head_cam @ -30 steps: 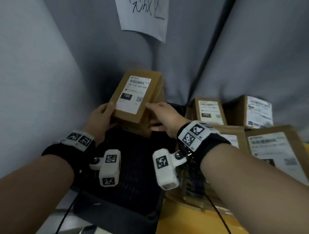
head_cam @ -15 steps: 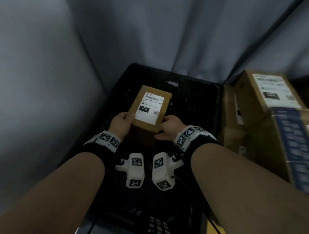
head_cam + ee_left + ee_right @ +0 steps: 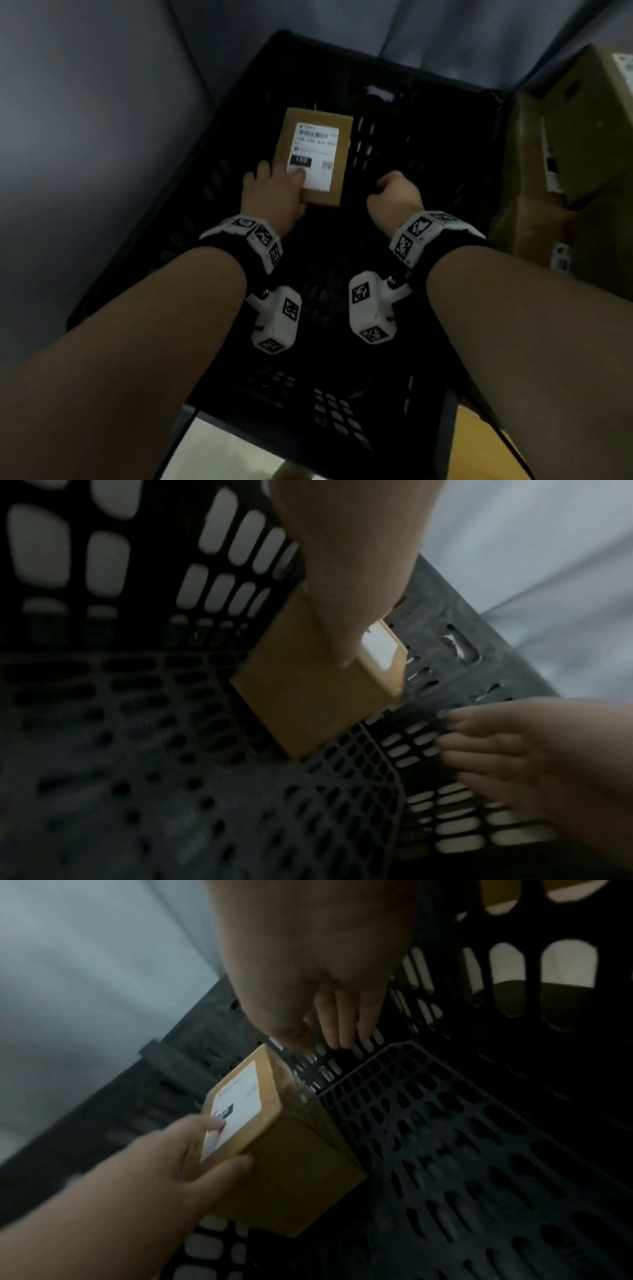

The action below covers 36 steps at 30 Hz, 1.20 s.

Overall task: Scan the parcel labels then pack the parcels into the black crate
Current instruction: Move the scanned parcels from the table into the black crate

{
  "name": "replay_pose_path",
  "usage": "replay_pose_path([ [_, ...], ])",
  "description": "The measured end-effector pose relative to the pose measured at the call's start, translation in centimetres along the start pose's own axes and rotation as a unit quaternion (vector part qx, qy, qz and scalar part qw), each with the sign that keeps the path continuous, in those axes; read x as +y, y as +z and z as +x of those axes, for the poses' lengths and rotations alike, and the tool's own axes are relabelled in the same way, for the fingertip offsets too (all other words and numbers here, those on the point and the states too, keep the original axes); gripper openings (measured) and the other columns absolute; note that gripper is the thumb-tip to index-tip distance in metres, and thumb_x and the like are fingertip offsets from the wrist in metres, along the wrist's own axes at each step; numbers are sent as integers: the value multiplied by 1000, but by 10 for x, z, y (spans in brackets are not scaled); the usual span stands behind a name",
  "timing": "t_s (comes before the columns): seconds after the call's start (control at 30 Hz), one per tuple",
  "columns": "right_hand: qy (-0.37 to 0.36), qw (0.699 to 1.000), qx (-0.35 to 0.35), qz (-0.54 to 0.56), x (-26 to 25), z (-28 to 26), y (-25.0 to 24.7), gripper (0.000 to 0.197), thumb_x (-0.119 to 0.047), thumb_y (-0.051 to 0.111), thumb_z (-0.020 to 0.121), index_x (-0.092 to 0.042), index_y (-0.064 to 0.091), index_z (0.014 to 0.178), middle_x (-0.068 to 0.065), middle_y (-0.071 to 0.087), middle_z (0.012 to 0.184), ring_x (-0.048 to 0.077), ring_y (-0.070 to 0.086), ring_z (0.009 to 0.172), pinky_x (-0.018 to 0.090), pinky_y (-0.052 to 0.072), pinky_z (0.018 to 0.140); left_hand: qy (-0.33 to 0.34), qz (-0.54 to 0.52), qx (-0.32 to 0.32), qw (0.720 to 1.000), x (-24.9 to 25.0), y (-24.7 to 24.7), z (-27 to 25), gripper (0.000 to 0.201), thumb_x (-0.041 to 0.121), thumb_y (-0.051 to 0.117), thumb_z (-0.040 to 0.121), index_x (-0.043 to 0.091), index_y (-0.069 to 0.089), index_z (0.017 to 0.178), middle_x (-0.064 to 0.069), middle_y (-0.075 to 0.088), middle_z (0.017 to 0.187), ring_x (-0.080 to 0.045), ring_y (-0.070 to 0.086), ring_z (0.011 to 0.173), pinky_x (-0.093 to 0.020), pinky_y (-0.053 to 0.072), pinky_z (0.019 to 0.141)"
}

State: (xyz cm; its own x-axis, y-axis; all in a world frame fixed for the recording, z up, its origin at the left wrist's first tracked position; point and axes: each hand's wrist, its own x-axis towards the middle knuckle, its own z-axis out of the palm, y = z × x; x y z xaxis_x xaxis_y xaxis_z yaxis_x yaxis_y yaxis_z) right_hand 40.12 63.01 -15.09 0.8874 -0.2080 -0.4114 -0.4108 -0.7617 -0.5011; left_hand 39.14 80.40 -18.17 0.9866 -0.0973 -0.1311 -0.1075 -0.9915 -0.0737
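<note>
Right hand (image 3: 394, 198) now off parcel (image 3: 317, 137).

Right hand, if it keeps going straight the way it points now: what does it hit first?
Probably the far wall of the black crate. The right hand holds nothing and points past the right side of the parcel, with only crate floor ahead. Depth is unclear; it might meet the floor first.
</note>
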Motion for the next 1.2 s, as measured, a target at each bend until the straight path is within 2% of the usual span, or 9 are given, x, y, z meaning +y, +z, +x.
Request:
replay_pose_path([
  [0.13,-4,1000,1,3,3,0,-2,36,-16,49,96,-7,45,131,14,57,123,30,59,108,35,48,78,7,47,2,999,-14,2,4,52,21,40,98,13,26,148,-23,37,139,-39,38,122,-46,36,94],
  [0.23,-11,1000,2,6,2,-2,-2,35,-16,49,96,-8,46,131,14,58,122,30,59,107,33,47,74,-8,82,-26,996,-20,-4,5,54,21,35,99,13,21,150,-21,34,142,-39,36,125,-45,35,97],
  [0.33,-11,1000,-12,13,-6,-8,-8,42,-16,49,96,-6,42,135,15,55,128,29,56,114,34,48,85,-13,71,-68,995,-18,-15,7,57,26,38,99,17,17,152,-16,29,149,-37,31,129,-44,32,101],
  [0.43,-21,999,-8,36,-21,-24,-26,45,-16,49,95,-5,39,138,14,55,130,27,56,115,33,48,87,-3,3,-43,999,-11,-39,-1,60,28,48,95,15,25,149,-16,32,148,-38,33,128,-45,34,98],
  [0.63,-70,994,20,80,-54,-77,-97,45,-17,51,95,-3,39,136,14,55,130,27,54,119,26,42,85,-5,-63,-18,998,5,-116,-33,59,28,57,89,6,38,140,-21,38,141,-40,35,127,-48,37,97],
  [0.77,-114,984,72,114,-58,-109,-161,36,-14,51,94,-5,46,129,13,57,128,26,54,119,22,38,81,-7,-94,27,995,24,-178,-50,57,30,56,91,9,40,142,-20,40,141,-40,34,128,-50,37,100],
  [0.9,-127,976,121,131,-23,-155,-228,31,-16,53,92,-7,52,122,13,59,125,27,54,118,19,34,79,12,-130,55,990,72,-238,-79,56,29,54,93,8,39,142,-22,39,141,-41,33,130,-50,36,102],
  [1.03,-130,966,156,162,32,-189,-282,31,-17,56,86,-9,56,116,16,65,116,32,60,110,34,47,94,58,-164,73,982,128,-269,-99,54,32,56,91,6,44,137,-24,46,135,-41,40,125,-48,37,104],
  [1.2,-115,979,137,95,96,-210,-327,34,-16,55,88,-10,55,122,11,63,116,27,59,109,34,48,93,76,-213,47,973,186,-293,-121,58,35,54,93,11,36,143,-21,41,140,-37,36,131,-42,30,110],
])
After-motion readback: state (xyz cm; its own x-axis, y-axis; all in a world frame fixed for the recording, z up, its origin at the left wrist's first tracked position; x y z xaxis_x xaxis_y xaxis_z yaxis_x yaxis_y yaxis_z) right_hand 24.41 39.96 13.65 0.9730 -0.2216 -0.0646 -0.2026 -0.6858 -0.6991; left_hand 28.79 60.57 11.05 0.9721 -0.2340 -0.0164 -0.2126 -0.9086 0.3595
